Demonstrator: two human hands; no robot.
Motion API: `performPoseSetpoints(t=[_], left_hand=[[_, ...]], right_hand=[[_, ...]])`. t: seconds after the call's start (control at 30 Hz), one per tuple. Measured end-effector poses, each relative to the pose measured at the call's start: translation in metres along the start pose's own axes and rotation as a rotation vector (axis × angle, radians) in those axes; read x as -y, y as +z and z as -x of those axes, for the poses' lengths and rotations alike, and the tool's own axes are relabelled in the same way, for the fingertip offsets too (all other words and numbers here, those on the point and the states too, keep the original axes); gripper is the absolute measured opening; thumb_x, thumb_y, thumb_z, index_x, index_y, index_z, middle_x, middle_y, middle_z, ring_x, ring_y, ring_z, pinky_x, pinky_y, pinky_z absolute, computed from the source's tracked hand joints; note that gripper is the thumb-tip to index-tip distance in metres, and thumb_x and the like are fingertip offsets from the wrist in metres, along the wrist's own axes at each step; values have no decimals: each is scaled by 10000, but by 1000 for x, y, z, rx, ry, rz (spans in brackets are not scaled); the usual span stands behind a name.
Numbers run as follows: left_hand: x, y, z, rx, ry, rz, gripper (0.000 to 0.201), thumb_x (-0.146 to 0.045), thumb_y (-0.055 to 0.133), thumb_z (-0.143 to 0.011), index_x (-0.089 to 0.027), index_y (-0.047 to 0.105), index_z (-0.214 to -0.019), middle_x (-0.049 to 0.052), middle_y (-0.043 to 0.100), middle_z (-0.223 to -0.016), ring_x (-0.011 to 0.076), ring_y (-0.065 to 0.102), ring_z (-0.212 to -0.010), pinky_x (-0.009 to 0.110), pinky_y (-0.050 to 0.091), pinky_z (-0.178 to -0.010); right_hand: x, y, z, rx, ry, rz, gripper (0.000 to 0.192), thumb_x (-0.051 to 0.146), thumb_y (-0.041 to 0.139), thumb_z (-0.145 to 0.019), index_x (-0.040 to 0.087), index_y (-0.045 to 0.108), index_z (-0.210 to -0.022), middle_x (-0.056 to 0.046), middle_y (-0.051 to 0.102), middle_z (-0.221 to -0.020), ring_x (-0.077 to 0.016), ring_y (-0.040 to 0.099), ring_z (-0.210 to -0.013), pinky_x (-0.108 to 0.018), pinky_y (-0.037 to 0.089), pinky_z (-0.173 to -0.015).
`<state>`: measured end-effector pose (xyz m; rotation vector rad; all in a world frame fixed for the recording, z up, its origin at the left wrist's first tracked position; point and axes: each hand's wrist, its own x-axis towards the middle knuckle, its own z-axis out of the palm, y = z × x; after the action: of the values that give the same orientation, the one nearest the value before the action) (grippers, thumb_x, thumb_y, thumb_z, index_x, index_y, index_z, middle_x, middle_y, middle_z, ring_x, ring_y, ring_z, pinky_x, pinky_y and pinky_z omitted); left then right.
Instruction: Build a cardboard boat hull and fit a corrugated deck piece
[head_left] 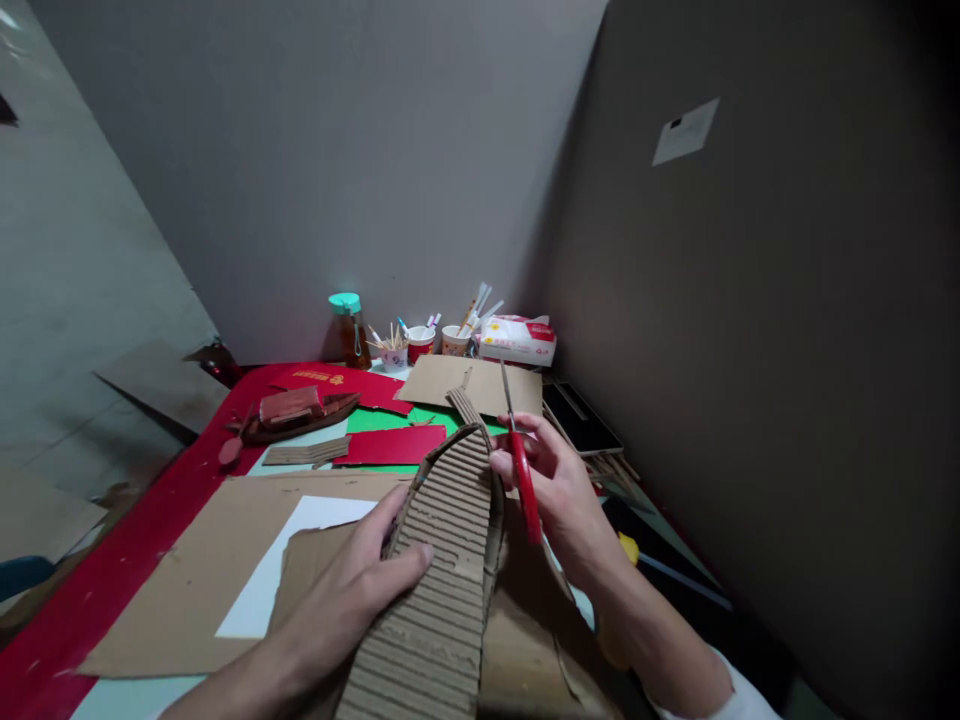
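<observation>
My left hand [349, 595] grips the side of a corrugated cardboard shape [450, 520] with a pointed far end, its thumb lying on the ridged face. A narrow cardboard strip [466, 404] sticks out past the point. In my right hand [566, 500] is a pair of red-handled scissors [525, 485], blades pointing up and away. The right fingertips are close beside the pointed end; whether they touch it I cannot tell. Beyond the left hand lies a brown model boat [300, 412], near a red card piece [397, 445] and a ridged cardboard strip [304, 454].
Flat cardboard [172, 570] and white paper [255, 590] cover the table's left side. At the back stand a teal-lidded bottle [345, 302], cups of sticks and pens [421, 342] and a tissue pack [517, 342]. A grey wall [720, 350] rises on the right.
</observation>
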<state>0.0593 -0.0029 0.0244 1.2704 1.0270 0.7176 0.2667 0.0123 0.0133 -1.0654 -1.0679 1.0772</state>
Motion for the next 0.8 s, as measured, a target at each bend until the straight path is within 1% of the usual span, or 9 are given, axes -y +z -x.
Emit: performPoseSetpoints(t=[0.13,0.2,0.33,0.47,0.53,0.6,0.73,0.8], left_hand=[[6,9,3,-55,61,-4,708,-396,610,-863,-231,393,-1517,72,467,-1556,342,380,-1442,471,327,-1181],[8,11,4,-74,51,1,728,-417,603,-868,-228,367,-1530,76,427,-1583,344,326,-1473,485,287,-1202],[14,13,8,-51,-8,27,779,-437,586,-878,-224,282,-1563,85,321,-1638,334,259,-1505,517,233,-1222],[19,17,10,-60,-13,2,784,-485,576,-879,-224,288,-1560,90,347,-1626,327,245,-1511,500,200,-1236],[18,21,12,-83,-25,-9,778,-498,572,-876,-227,302,-1553,78,332,-1634,317,224,-1521,478,169,-1247],[14,24,14,-99,-47,15,774,-484,575,-872,-220,307,-1549,65,330,-1636,301,228,-1523,444,167,-1251],[7,31,17,-91,-108,129,778,-452,596,-857,-215,309,-1541,65,412,-1595,315,310,-1490,434,273,-1218],[7,32,18,-92,-121,163,780,-448,608,-851,-230,312,-1539,61,421,-1590,323,342,-1473,432,313,-1198]], right_hand=[[-2,3,2,3,-14,2,547,309,857,-649,227,561,-1102,14,673,-915,-174,616,-872,-281,482,-813],[-3,6,3,-1,-26,19,545,288,869,-637,232,570,-1089,30,656,-882,-161,596,-826,-268,477,-775],[-6,10,5,-9,-37,21,524,296,873,-635,239,568,-1058,57,617,-823,-144,570,-774,-255,464,-725],[-9,13,8,-32,-56,38,511,285,878,-629,236,572,-1036,56,611,-826,-143,560,-772,-257,454,-719],[-10,14,8,-30,-72,43,494,288,873,-636,237,577,-1028,52,607,-822,-149,557,-771,-265,456,-717],[-10,14,9,-23,-77,48,482,292,870,-643,240,580,-1025,46,607,-833,-157,562,-783,-275,463,-724],[-7,13,10,3,-32,63,472,315,862,-657,249,577,-1027,23,634,-910,-186,601,-858,-310,485,-783],[-6,13,10,13,-5,70,478,329,860,-658,249,571,-1030,16,644,-927,-194,609,-867,-322,486,-791]])
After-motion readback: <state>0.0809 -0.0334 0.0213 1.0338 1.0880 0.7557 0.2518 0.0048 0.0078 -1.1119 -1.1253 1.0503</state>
